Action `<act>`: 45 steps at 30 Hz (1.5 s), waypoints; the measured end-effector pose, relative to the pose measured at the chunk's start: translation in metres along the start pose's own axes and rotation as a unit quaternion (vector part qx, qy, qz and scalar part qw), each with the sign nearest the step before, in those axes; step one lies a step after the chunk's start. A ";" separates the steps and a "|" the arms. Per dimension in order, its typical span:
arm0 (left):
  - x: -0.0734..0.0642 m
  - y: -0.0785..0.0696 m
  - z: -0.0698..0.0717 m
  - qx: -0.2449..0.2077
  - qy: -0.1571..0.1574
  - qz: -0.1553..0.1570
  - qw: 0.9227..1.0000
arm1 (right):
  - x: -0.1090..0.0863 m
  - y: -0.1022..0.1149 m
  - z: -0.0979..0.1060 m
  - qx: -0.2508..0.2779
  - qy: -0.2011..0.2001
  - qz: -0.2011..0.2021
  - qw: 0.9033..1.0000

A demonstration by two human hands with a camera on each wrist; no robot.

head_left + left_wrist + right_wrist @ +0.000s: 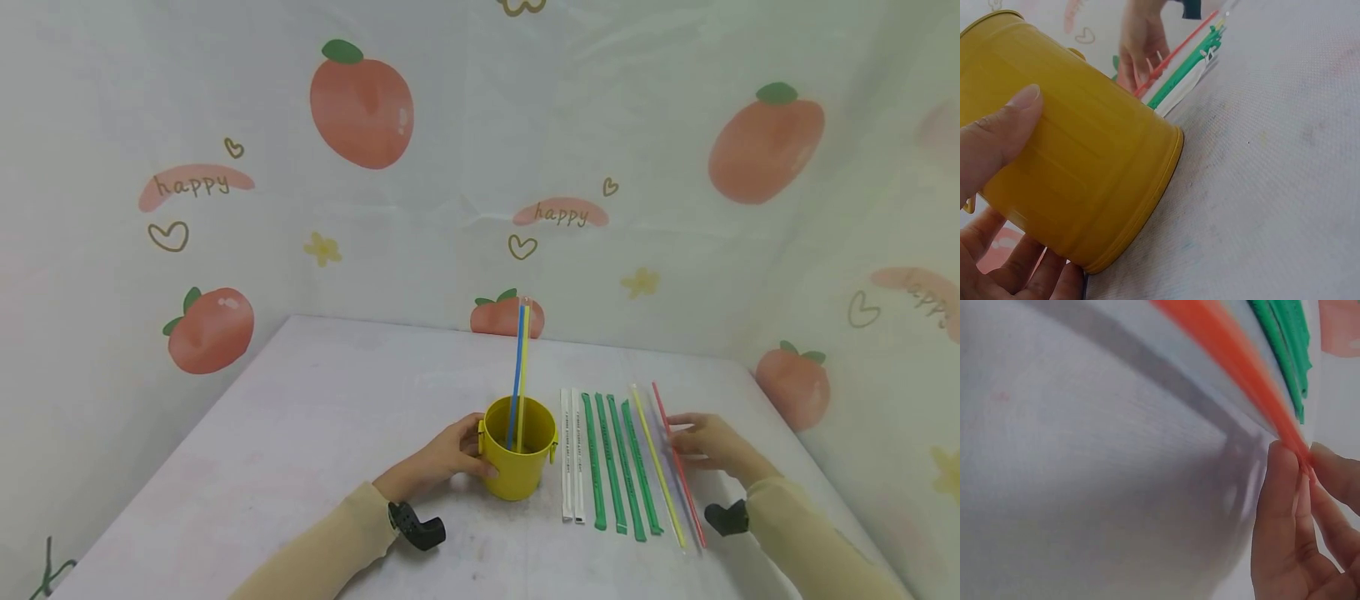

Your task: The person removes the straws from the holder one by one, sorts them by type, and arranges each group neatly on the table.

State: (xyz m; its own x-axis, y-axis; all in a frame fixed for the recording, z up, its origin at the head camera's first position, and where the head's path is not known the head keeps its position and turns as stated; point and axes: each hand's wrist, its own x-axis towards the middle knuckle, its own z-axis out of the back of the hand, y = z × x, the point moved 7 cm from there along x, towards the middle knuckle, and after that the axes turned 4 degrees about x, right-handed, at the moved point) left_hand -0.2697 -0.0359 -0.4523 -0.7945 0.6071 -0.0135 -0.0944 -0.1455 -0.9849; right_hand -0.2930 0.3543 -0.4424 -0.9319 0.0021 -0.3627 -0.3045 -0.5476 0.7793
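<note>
A small yellow bucket stands upright on the table, holding a blue straw and a yellow straw that lean together. My left hand grips the bucket from its left side; the left wrist view shows the thumb on the near wall and fingers round the other side. On the right, my right hand pinches a red straw between thumb and fingertips. A shadow beside the straw in the right wrist view suggests that it is lifted off the table.
Between bucket and red straw lie two white wrapped straws, several green wrapped straws and a yellow straw, roughly parallel. A white printed curtain hangs behind the table and along its right side.
</note>
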 end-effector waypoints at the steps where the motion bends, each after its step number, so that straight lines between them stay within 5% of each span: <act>1: 0.000 0.000 0.000 0.000 0.001 0.000 1.000 | 0.000 0.000 0.000 -0.004 -0.001 -0.002 1.000; 24: -0.002 -0.003 0.002 0.002 -0.004 0.000 1.000 | 0.010 -0.010 -0.007 0.011 -0.022 -0.051 0.998; 45: 0.000 -0.001 0.000 -0.001 0.006 -0.012 1.000 | 0.009 -0.012 -0.007 0.005 -0.036 -0.051 0.998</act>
State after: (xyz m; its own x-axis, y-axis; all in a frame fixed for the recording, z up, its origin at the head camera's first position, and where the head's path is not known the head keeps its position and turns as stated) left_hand -0.2697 -0.0352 -0.4515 -0.7853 0.6191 0.0089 -0.1133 -0.1295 -0.9851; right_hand -0.2960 0.3547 -0.4588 -0.9077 0.1172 -0.4030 -0.3997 -0.5339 0.7451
